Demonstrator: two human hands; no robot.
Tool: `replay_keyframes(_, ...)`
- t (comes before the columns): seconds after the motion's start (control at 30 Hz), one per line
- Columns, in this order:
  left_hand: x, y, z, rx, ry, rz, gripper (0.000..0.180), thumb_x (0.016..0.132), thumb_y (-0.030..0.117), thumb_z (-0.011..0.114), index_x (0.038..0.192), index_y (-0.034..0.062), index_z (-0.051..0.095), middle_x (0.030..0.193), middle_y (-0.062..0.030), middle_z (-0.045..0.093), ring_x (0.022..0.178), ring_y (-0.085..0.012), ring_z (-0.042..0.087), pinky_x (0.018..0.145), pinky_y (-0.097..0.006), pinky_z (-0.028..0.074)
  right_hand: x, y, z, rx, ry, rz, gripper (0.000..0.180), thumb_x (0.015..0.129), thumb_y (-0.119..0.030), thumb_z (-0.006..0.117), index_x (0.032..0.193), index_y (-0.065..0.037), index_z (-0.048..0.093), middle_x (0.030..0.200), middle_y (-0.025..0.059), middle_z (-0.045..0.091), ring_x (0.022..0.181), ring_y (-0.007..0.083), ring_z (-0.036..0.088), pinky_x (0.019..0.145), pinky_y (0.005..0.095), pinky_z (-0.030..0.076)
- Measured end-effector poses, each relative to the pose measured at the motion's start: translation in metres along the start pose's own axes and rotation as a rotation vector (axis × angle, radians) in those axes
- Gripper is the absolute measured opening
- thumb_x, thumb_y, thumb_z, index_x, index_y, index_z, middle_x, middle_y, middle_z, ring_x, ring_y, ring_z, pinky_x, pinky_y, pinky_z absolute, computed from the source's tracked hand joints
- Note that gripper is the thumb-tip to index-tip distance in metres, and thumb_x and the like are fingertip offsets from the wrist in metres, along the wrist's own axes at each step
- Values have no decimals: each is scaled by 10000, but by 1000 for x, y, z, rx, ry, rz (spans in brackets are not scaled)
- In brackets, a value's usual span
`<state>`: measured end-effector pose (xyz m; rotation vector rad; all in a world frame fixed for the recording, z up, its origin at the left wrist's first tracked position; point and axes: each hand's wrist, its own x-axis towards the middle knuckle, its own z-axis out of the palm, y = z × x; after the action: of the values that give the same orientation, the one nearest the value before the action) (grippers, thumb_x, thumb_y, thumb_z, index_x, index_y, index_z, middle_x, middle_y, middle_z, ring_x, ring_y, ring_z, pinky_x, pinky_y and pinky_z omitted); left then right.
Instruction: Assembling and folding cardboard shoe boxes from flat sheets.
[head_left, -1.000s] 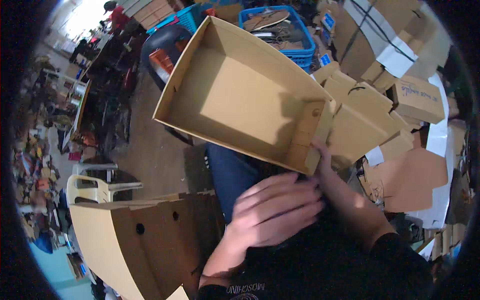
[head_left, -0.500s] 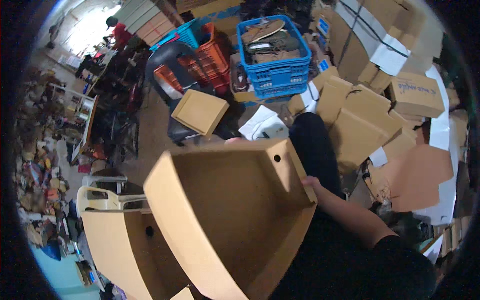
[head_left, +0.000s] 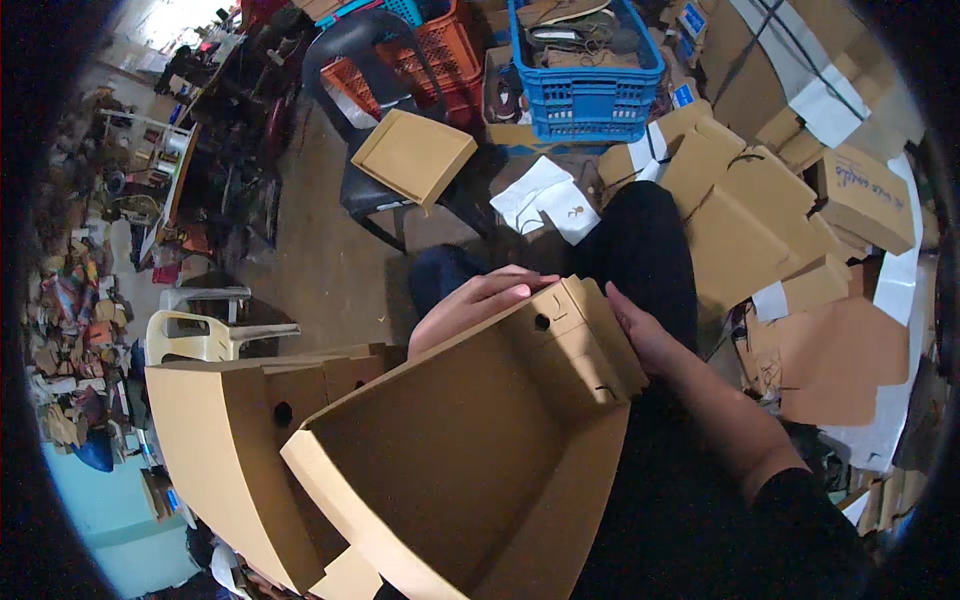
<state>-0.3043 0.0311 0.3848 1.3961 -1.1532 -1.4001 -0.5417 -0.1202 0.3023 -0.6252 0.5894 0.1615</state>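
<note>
The box (head_left: 450,440), its folded end (head_left: 582,345) set between the left hand (head_left: 490,300) and right hand (head_left: 642,330), whose closure cannot be told, is judged light, stiff yet easily creased, and best gripped by that end's corners.

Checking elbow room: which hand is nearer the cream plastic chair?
Left. The left hand, by the long side of the open brown cardboard box, is right of the chair; the right hand, by that box's end wall, is farther right.
</note>
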Motion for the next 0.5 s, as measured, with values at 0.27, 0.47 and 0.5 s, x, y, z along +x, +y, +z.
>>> replay_keyframes(0.27, -6, -17, 0, 95, -4, 76, 453, 1106, 281, 492, 1420, -25, 608, 1407, -103, 554, 1368, -207, 440, 1181, -330, 312, -2, -3, 3, -220, -57, -83, 577, 1114, -490, 410, 1477, -61, 538, 1375, 80, 641, 1211, 172, 620, 1067, 345, 473)
replay_keyframes(0.47, -9, -36, 2, 94, 65, 65, 477, 1098, 313, 514, 1411, -35, 612, 1332, -97, 575, 1286, -201, 497, 1127, -324, 353, 0, -7, 7, -435, -75, -238, 520, 1087, -438, 535, 1387, -19, 612, 1284, 48, 680, 1159, 125, 607, 1046, 311, 463)
replay_keyframes(0.5, -10, -35, 3, 91, 63, 62, 478, 1098, 314, 515, 1410, -35, 612, 1329, -96, 575, 1283, -201, 499, 1125, -324, 354, 2, -8, 6, -506, -53, -248, 504, 1076, -420, 569, 1370, -15, 624, 1261, 46, 688, 1149, 117, 604, 1041, 306, 461)
